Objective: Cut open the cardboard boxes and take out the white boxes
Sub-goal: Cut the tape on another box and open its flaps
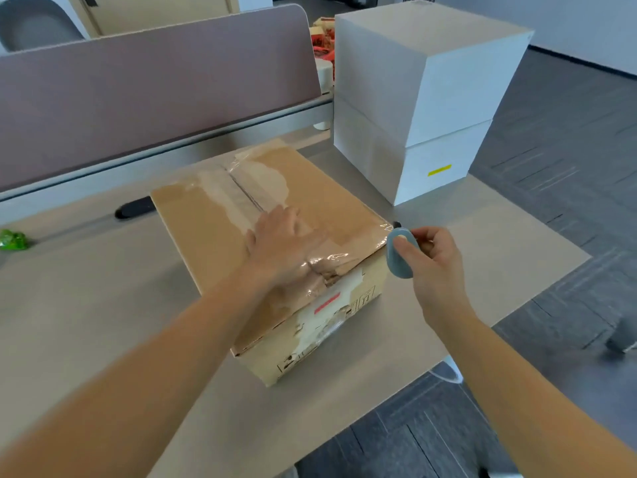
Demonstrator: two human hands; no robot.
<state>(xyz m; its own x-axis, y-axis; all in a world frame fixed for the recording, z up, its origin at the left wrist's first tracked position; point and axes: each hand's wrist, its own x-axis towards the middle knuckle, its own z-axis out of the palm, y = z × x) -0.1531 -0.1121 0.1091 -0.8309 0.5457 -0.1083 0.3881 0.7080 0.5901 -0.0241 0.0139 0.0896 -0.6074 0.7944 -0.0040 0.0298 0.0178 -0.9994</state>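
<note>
A taped brown cardboard box (206,225) lies closed on the desk, its top covered in torn clear tape. My left hand (281,241) rests flat on the lid, fingers straight. Just off the box's right top corner, my right hand (432,257) pinches a small blue-grey oval cutter (396,258), its dark tip touching or nearly touching that corner. Two white boxes (431,94) stand stacked at the back right of the desk, the lower one bearing a yellow label.
A brown partition panel (148,98) runs along the back of the desk (86,305). A green crumpled wrapper (13,239) lies at the far left. A black cable slot (136,207) sits behind the box. The desk's right edge drops to grey floor.
</note>
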